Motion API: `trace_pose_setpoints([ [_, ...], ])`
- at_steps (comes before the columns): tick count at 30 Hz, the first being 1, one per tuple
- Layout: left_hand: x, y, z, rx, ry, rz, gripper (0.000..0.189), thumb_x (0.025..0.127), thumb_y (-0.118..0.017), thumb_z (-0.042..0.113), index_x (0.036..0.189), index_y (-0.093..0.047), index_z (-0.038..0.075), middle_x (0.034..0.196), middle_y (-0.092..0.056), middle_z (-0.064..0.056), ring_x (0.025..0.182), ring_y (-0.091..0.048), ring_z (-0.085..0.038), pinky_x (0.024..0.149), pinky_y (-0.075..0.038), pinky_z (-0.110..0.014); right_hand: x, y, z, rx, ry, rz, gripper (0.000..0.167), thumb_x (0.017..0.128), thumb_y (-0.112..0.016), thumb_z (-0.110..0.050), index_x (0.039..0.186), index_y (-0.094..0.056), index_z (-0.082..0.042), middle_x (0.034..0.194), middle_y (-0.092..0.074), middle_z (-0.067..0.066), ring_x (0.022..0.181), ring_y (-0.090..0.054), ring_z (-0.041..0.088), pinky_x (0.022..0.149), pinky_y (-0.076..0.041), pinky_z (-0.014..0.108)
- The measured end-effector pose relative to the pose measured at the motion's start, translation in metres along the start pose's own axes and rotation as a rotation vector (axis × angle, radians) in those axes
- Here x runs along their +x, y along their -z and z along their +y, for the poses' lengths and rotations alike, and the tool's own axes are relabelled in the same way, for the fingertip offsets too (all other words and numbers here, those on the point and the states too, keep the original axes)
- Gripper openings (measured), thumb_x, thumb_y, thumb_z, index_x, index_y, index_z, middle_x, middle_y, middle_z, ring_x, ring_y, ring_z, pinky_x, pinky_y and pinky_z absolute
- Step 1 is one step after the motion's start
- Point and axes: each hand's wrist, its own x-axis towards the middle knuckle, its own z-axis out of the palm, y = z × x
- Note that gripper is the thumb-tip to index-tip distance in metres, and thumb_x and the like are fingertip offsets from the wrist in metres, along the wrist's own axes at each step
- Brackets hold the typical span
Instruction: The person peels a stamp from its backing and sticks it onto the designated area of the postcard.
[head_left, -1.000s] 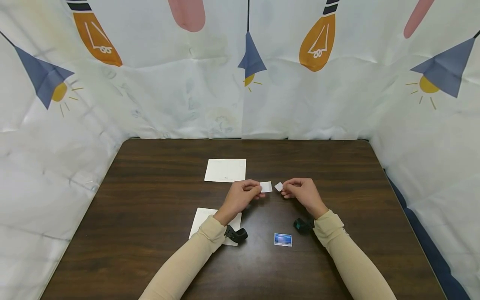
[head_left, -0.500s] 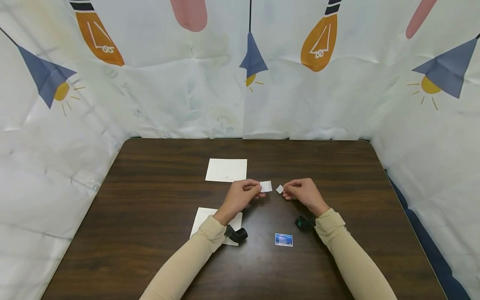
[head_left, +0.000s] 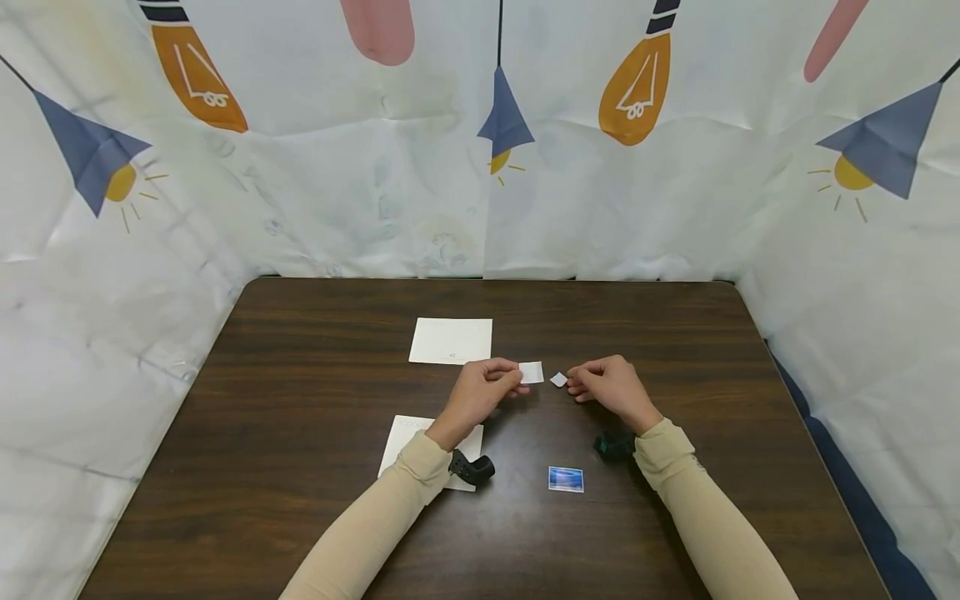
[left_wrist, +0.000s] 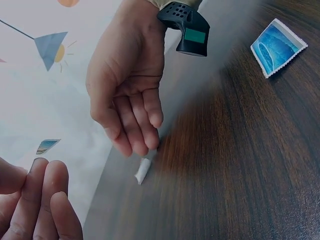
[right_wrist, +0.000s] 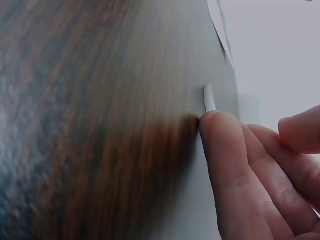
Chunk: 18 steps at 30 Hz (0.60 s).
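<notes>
Left hand point(head_left: 480, 393) pinches a white-backed picture card point(head_left: 532, 372). Between the hands, a white scrap point(head_left: 558, 380) adjoins the right hand point(head_left: 612, 388); whether gripped, cannot tell.

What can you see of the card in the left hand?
The card is small, thin, four-sided and paper-like. The head view shows a white face; the left wrist view shows a printed one in blue and brown, details too small to read. It is held off the table, pinched at one end by the left hand. Nothing else visibly touches it.
</notes>
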Motion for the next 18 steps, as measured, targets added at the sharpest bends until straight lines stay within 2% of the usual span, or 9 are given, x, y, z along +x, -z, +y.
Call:
trace_pose_setpoints([
  [6,-0.001,0.000,0.001,-0.017,-0.008,-0.002,0.021,0.099,-0.069,0.015,0.113,-0.075,0.001,0.101,-0.081,-0.018,0.091,-0.080,-0.021,0.088,-0.063,-0.046,-0.007,0.001,-0.003,-0.092,0.100,0.041,0.027,0.103,-0.063,-0.023,0.111,-0.080,-0.004,0.100,-0.081,0.015,0.084,-0.080,0.018,0.074,-0.066,0.032],
  [11,-0.003,0.000,0.002,-0.024,-0.016,-0.003,0.021,0.099,-0.068,0.013,0.113,-0.074,-0.001,0.101,-0.080,-0.021,0.094,-0.080,-0.028,0.090,-0.063,-0.048,-0.010,-0.001,-0.006,-0.149,0.218,0.085,0.022,0.100,-0.068,-0.021,0.111,-0.081,-0.008,0.100,-0.082,0.012,0.082,-0.080,0.019,0.072,-0.065,0.029],
  [15,-0.004,0.001,0.004,-0.016,-0.014,-0.009,0.021,0.099,-0.068,0.014,0.113,-0.075,0.000,0.101,-0.080,-0.020,0.095,-0.080,-0.028,0.091,-0.063,-0.047,-0.012,-0.003,-0.008,-0.195,0.312,0.148,0.017,0.096,-0.074,-0.020,0.109,-0.081,-0.011,0.102,-0.082,0.007,0.082,-0.078,0.018,0.069,-0.060,0.022],
  [18,-0.004,0.002,0.004,-0.011,-0.010,-0.013,0.021,0.099,-0.069,0.015,0.113,-0.075,0.001,0.101,-0.081,-0.020,0.094,-0.080,-0.026,0.090,-0.064,-0.045,-0.014,-0.005,-0.011,-0.184,0.373,0.180,0.016,0.093,-0.078,-0.018,0.107,-0.081,-0.011,0.103,-0.082,0.007,0.085,-0.077,0.015,0.072,-0.060,0.019],
])
